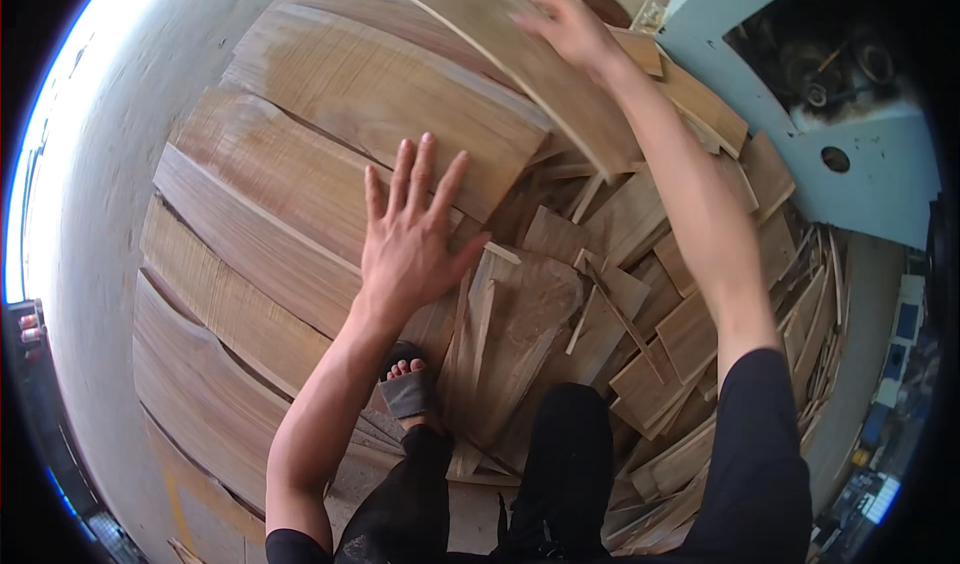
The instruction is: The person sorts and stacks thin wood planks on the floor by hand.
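One long brown wooden board (530, 64) looks stiff, light, best held by its edges. My right hand (577, 34) blurs there, grip unclear; my left hand (408, 244) splays wide.

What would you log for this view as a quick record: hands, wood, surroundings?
Left hand: fingers spread, palm down over the wide boards; contact unclear
Right hand: blurred, at the right edge of a long board; grip unclear
Wide board layout: side by side, mostly left of centre
Long board position: slanting across the upper middle, near end toward the offcuts
Offcut layout: jumbled pile, lower right
Surroundings: light-blue metal housing with a dark opening, upper right
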Tool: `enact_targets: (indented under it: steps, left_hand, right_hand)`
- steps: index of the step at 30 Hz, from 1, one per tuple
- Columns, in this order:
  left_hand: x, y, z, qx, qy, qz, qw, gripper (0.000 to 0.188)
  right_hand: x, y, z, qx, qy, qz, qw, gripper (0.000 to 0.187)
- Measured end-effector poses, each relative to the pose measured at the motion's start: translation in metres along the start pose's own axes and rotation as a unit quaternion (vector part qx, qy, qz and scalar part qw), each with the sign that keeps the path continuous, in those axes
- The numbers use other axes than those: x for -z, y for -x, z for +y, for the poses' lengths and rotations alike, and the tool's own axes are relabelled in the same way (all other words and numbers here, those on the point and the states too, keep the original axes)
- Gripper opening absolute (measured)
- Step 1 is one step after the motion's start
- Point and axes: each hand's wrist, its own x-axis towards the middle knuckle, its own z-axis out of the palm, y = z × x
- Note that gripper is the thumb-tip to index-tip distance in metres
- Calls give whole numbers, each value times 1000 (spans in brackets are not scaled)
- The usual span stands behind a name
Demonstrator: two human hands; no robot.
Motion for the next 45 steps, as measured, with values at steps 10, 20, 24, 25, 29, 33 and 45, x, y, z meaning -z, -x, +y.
enact_targets:
  steps: [10, 20, 24, 25, 29, 33, 45]
  left_hand:
    - [2, 1, -10, 8, 61, -24, 998, 81]
    - [-6, -1, -5, 12, 15, 9, 1000, 76]
    - [-8, -11, 10, 49, -13, 18, 999, 76]
    - [-11, -12, 11, 52, -15, 21, 998, 76]
    - [-18, -14, 11, 34, -18, 31, 999, 73]
    - [-26, -20, 15, 30, -33, 34, 998, 70]
    - [28, 27, -9, 47, 53, 32, 997, 67]
  right_hand:
    - [-109, -92, -43, -26, 335, -11, 942, 77]
    - [-103, -45, -23, 65, 337, 60, 937, 79]
    - [-85, -31, -11, 87, 348, 83, 930, 75]
    - [-83, -31, -10, 105, 346, 92, 928, 73]
    - [-86, -33, -7, 126, 307, 98, 938, 56]
    - [-79, -40, -4, 139, 289, 55, 946, 54]
    - [86, 111, 161, 21, 378, 285, 880, 59]
